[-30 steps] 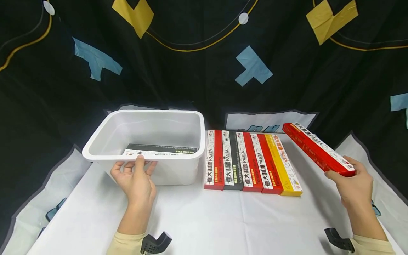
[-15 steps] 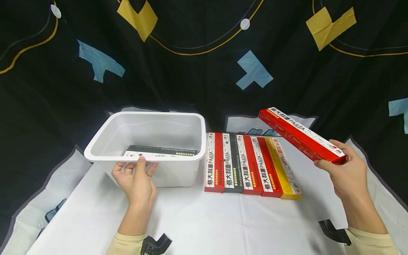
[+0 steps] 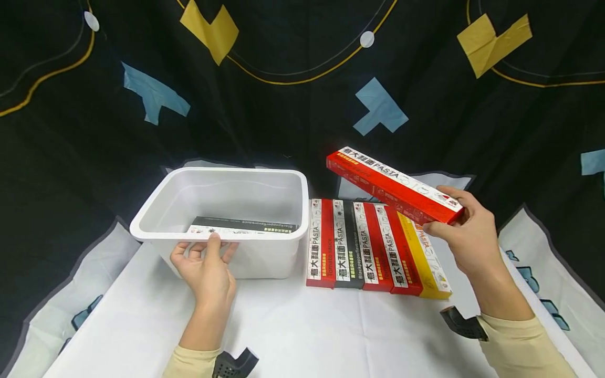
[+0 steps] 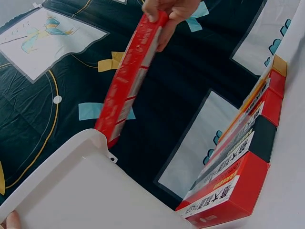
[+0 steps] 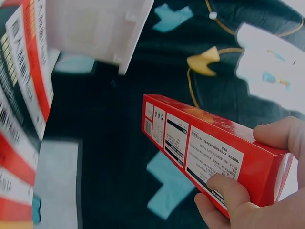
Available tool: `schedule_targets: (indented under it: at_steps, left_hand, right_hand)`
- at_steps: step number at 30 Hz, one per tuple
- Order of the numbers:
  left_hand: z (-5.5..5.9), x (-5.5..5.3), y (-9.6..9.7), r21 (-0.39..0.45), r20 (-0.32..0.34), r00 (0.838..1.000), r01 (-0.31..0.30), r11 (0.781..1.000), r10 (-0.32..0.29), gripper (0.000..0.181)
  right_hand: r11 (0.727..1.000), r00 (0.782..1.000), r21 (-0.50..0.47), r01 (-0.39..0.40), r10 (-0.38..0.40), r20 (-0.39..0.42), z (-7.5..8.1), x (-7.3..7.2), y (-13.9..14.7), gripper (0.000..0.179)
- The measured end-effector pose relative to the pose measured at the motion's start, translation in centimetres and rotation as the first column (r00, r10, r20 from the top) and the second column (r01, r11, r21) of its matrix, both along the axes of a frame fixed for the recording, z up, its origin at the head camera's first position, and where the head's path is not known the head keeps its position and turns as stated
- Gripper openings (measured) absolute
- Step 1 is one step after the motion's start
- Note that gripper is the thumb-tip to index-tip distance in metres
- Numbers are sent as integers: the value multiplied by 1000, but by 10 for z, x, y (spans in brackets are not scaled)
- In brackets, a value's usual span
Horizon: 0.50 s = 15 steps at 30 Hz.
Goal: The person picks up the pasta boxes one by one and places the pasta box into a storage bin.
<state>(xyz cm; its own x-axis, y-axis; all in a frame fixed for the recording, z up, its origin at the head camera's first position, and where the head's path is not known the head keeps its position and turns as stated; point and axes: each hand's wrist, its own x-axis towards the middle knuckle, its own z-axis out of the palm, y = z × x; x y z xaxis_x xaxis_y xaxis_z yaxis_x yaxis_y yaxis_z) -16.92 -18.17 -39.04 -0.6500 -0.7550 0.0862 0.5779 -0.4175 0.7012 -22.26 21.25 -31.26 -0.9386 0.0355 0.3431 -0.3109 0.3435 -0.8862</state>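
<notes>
My right hand (image 3: 468,231) grips a red pasta box (image 3: 392,184) by its near end and holds it tilted in the air, above the row of boxes. In the right wrist view, thumb and fingers pinch the red box (image 5: 200,152) from both sides. My left hand (image 3: 208,268) holds the front rim of a white plastic bin (image 3: 264,257), thumb over the rim and fingers below it. Inside the bin lies a black-and-white pasta box (image 3: 246,226). In the left wrist view the raised red box (image 4: 128,81) appears beyond the bin's corner (image 4: 90,143).
Right of the bin lie several pasta boxes side by side: red boxes (image 3: 327,252), a black one (image 3: 352,252) and a yellow one (image 3: 430,262) at the right end. A white cloth covers the table (image 3: 321,331). A black curtain (image 3: 283,121) hangs behind.
My right hand has carried the red pasta box leftward, from right of the row to above it, toward the bin. The left hand has kept its hold on the bin's rim.
</notes>
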Motion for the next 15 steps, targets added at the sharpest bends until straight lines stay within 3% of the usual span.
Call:
schedule_targets:
  at_steps: [8, 15]
  left_hand:
    - [-2, 1, 0, -4, -8, 1000, 8, 1000, -8, 51]
    - [-2, 1, 0, -21, -1, 1000, 2, 1000, -2, 53]
  right_hand:
    - [989, 988, -3, -147, 147, 39, 7, -2, -40, 74]
    - [948, 945, -49, -315, 318, 78, 8, -8, -71, 68]
